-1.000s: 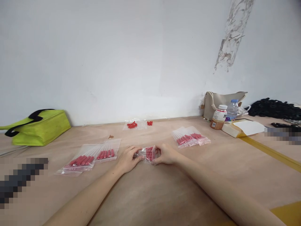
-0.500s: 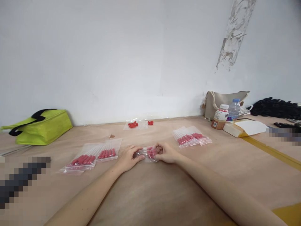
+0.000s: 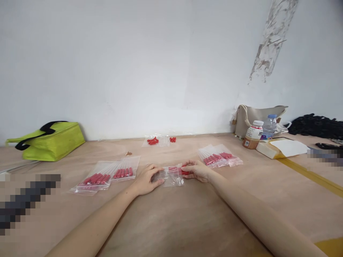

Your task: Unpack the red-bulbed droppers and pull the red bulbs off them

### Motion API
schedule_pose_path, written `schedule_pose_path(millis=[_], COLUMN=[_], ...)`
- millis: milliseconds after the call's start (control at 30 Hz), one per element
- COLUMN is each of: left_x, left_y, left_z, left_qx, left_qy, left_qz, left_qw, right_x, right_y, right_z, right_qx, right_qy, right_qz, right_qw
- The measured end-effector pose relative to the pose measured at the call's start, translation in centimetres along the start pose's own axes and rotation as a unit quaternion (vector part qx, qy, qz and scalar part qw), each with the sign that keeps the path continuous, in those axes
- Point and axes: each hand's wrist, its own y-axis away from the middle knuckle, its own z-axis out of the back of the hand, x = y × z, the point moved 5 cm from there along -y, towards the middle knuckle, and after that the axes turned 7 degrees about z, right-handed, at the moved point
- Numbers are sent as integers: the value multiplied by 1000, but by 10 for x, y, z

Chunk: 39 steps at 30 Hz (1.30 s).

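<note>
Now a clear, crinkled bag (image 3: 174,181) is gleaming!
Curled left hand (image 3: 146,181) is gripping its left end; right hand (image 3: 198,171), fingers bent, is pinching slender red rods (image 3: 184,171).

The bare left forearm (image 3: 107,211), slim and smooth in outline, is seen to be widened gradually from a narrow wrist (image 3: 134,190) to the lower edge of the view, by which it is cut off. It is ended by the bare left hand (image 3: 146,181), slender in build. The bare right forearm (image 3: 254,208) is similarly shaped, and is ended by the bare right hand (image 3: 199,171), also slender; finer details cannot be distinguished
</note>
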Motion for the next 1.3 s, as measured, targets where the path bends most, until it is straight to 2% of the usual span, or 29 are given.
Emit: schedule_pose_path(millis=[167,267,400,533,600,667,733,800,900,1033,1300], left_x=[5,6,6,9,11,13,14,12,9,8,8], left_y=[3,2,0,0,0,0,0,0,0,-1,-1], left_z=[1,2,2,2,1,-1,-2,-2,-2,-2,-2], left_qx=[2,-4,-19,-33,-27,-13,0,4,5,11,24], left_qy=[1,1,-1,-17,-13,-4,5,9,11,8,-11], left_qz=[13,18,24,32,36,38,37,30,22,24,36], left_qw=[1000,1000,1000,999,999,999,999,999,1000,1000,999], right_x=[31,56,78,89,91,88,76,58,30,11,7], right_y=[5,12,25,34,35,35,34,29,22,18,18], right_z=[37,59,65,66,67,66,60,50,36,25,18], right_qx=[-8,-41,-81,-113,-135,-168,-186,-158,-96,-42,0], right_qy=[34,104,243,310,343,392,457,519,583,623,663], right_qz=[7,67,182,274,325,387,442,469,482,466,432], right_qw=[999,991,949,903,871,818,749,697,647,627,612])
